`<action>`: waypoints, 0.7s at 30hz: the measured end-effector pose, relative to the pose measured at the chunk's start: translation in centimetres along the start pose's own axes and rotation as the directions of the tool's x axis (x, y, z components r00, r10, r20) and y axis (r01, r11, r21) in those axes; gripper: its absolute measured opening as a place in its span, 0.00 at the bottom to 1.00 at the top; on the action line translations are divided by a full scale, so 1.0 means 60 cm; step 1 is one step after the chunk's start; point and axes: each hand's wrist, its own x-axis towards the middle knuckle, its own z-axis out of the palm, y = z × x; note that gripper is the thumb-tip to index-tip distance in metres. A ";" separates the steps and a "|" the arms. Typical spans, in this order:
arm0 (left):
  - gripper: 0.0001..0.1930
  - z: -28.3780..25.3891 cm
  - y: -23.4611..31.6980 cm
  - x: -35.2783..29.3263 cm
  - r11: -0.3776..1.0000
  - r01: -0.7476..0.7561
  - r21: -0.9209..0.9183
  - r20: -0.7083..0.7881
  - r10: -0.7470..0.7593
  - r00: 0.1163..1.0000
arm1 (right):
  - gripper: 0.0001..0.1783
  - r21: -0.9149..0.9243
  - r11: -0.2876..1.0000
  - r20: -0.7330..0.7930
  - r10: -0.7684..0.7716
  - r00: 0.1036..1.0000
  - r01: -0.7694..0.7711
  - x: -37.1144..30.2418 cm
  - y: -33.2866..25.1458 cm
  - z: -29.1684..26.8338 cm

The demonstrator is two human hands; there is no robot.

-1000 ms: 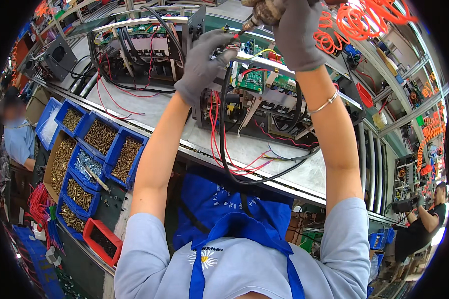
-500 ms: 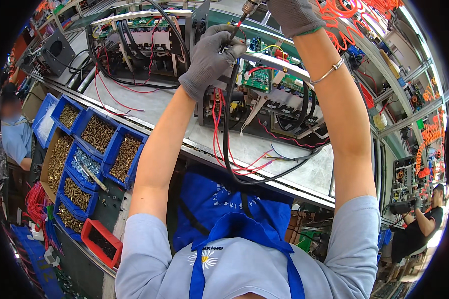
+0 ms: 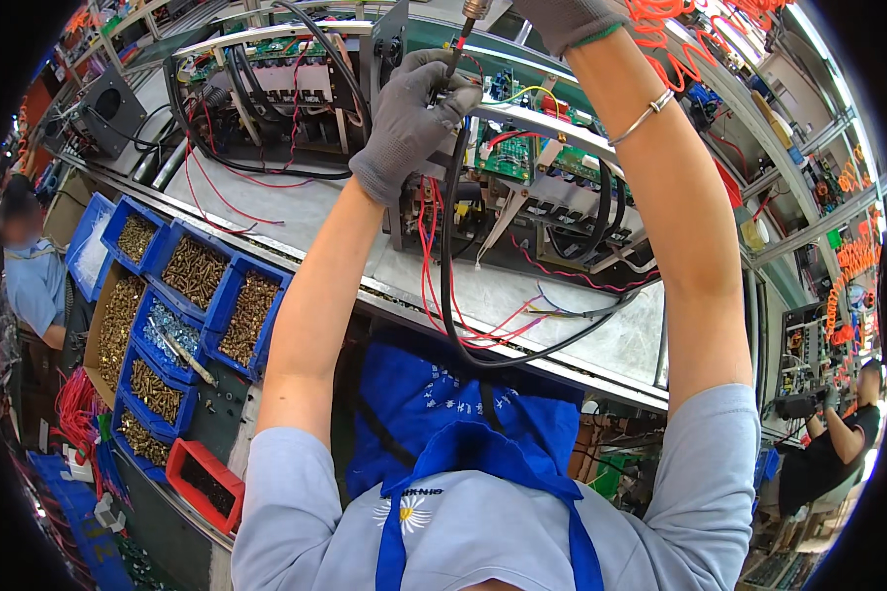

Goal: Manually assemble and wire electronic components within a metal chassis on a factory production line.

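My left hand [image 3: 411, 123], in a grey glove, is closed at the top corner of an open electronics chassis [image 3: 552, 202]. Its thumb and fingers pinch around the lower end of a screwdriver bit [image 3: 457, 57]; any screw there is hidden. The bit runs up into the metal collar of a power screwdriver [image 3: 477, 8], whose body is cut off by the upper edge. Beside it, my right hand [image 3: 567, 22], also gloved, appears wrapped around the driver, its fingers mostly out of view. Green circuit boards [image 3: 508, 153] and a black cable [image 3: 447, 266] sit below my hands.
A second chassis [image 3: 276, 94] stands to the left on the metal bench [image 3: 315, 217]. Blue bins [image 3: 251, 310] of brass fasteners and a red bin [image 3: 205, 486] lie at lower left. Loose red wires hang over the bench. Other people [image 3: 34, 266] work at both sides; orange coiled hoses [image 3: 660, 15] hang upper right.
My right hand and the power screwdriver have shifted slightly left and up. My left hand stays at nearly the same spot on the chassis corner.
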 end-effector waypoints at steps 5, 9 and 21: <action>0.14 -0.004 -0.002 -0.002 1.000 -0.017 0.020 -0.005 0.017 1.000 | 0.10 0.027 0.999 0.030 0.028 0.999 -0.029 -0.008 -0.004 0.020; 0.14 0.000 -0.007 0.000 0.998 -0.054 0.030 -0.011 0.054 0.998 | 0.10 0.026 0.997 0.100 0.074 0.992 -0.077 0.001 0.000 0.015; 0.15 0.007 0.009 0.000 1.000 0.010 0.012 -0.025 -0.010 1.000 | 0.10 -0.003 1.000 -0.008 0.015 1.000 -0.015 -0.006 -0.002 0.000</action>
